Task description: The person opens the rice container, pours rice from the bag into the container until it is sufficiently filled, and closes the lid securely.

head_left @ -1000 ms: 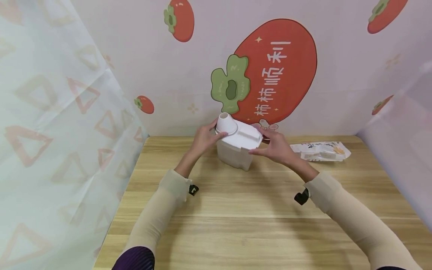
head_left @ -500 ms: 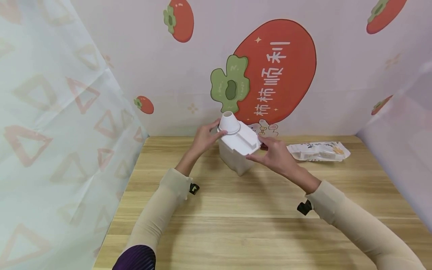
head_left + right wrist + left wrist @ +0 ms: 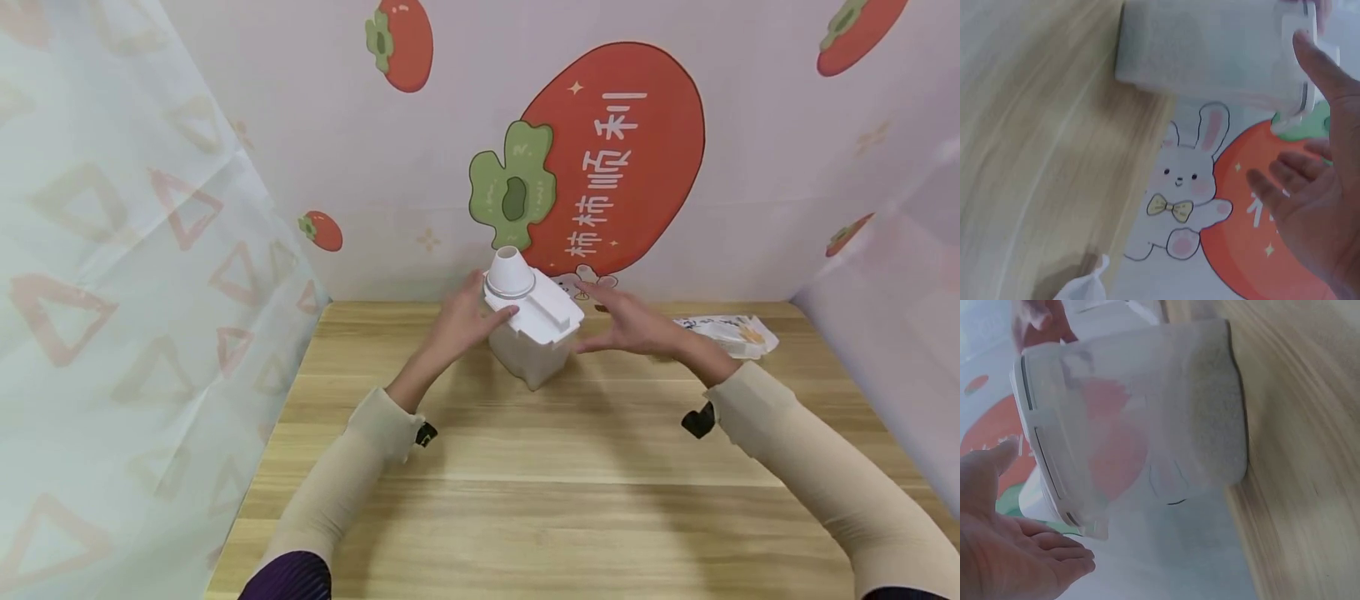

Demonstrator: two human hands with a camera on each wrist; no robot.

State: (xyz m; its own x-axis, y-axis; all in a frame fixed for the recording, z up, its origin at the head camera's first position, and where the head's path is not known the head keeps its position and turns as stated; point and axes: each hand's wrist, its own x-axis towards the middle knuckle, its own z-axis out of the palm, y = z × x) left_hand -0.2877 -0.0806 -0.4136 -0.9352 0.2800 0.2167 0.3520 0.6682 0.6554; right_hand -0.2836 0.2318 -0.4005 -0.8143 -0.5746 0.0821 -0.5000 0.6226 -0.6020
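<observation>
A translucent white container (image 3: 534, 354) stands on the wooden table (image 3: 525, 467) near the back wall. It has a white lid (image 3: 543, 312) with a cone-shaped spout (image 3: 508, 271) at the left. My left hand (image 3: 467, 321) is at its left side with the fingers relaxed and the thumb against the lid's edge. My right hand (image 3: 633, 325) hovers just right of the lid, fingers straight, with a small gap to it. The left wrist view shows the container (image 3: 1147, 425) beside the open palm of the left hand (image 3: 1016, 550). The right wrist view shows the container (image 3: 1210, 50) and my right hand (image 3: 1316, 206) with its fingers spread.
A white printed packet (image 3: 731, 332) lies flat at the back right, partly behind my right wrist. Patterned walls close in the table at the back and on both sides. The table's front half is bare wood.
The container was tilted between both hands and now stands upright on the table. My right hand has let go of the lid and drawn away to the right. The left hand's fingers have loosened.
</observation>
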